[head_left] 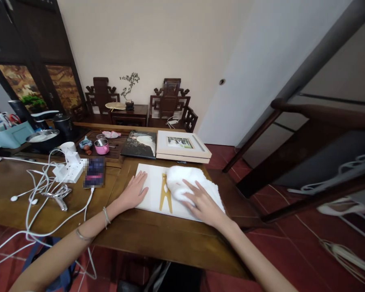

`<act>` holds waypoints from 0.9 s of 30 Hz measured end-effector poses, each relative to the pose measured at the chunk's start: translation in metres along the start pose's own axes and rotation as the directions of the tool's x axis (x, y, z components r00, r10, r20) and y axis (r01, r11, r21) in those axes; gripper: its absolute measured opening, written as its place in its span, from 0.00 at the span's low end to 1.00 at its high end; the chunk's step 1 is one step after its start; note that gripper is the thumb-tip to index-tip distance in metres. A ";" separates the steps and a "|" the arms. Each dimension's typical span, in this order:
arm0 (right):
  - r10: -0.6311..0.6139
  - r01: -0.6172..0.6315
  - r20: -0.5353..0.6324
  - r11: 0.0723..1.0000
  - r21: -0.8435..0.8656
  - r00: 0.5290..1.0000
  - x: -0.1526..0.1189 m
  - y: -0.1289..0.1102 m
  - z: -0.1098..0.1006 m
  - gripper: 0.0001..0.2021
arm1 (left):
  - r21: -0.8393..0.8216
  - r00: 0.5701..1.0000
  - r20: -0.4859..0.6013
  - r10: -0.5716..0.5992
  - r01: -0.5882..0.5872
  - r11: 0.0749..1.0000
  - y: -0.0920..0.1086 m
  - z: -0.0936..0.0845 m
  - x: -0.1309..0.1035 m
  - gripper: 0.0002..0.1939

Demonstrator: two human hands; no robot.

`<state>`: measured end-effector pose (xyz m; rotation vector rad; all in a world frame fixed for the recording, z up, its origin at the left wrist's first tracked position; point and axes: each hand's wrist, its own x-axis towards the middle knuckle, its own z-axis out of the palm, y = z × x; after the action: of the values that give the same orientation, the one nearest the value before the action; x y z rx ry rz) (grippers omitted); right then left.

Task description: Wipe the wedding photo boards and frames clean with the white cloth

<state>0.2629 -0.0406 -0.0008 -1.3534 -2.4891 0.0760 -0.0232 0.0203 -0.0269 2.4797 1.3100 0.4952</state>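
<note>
A white panel [150,190] lies on the wooden table before me. My left hand [134,190] rests flat at its left edge, with fingers stretched out. On the panel's right half is a bunched, fluffy white cloth [200,176], which hangs over toward the panel's right side. My right hand [202,202] lies on top of this cloth, its fingers spread and extended. Between the hands, a gold-coloured shape with two splayed legs [165,194] shows on the panel, close to the cloth's left side. Whether it is loose or fixed there I cannot tell.
Behind the panel lie a dark picture [140,144] and a stack of white frames [184,146]. Leftward are a phone [94,172], a power strip [69,170], tangled white cables and a pink cup [101,147]. A dark wooden chair [292,150] stands at the right.
</note>
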 end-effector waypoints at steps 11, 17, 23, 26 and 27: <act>-0.133 0.133 0.052 0.991 0.001 0.990 -0.046 -0.033 -0.009 0.11 | -0.047 0.992 -0.124 -0.003 -0.003 0.999 -0.004 0.006 0.000 0.25; -0.138 0.139 0.055 0.990 0.001 0.989 -0.024 -0.004 -0.006 0.11 | -0.103 0.986 -0.169 -0.006 -0.011 0.995 -0.007 0.007 0.000 0.25; 0.008 -0.008 -0.008 1.000 -0.018 1.000 0.031 0.030 0.010 0.16 | -0.122 0.984 -0.176 -0.016 -0.006 0.993 -0.008 0.005 0.004 0.25; 0.018 -0.018 0.002 0.999 -0.028 1.000 0.039 0.033 0.012 0.17 | -0.120 0.985 -0.174 -0.014 -0.007 0.993 -0.010 0.006 0.006 0.26; 0.020 -0.020 0.001 0.999 -0.031 1.000 0.040 0.033 0.013 0.17 | -0.119 0.985 -0.172 -0.015 -0.006 0.993 -0.011 0.007 0.007 0.26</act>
<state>0.2663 0.0119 -0.0095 -1.3908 -2.4880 0.0427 -0.0251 0.0312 -0.0367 2.3799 1.3067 0.7788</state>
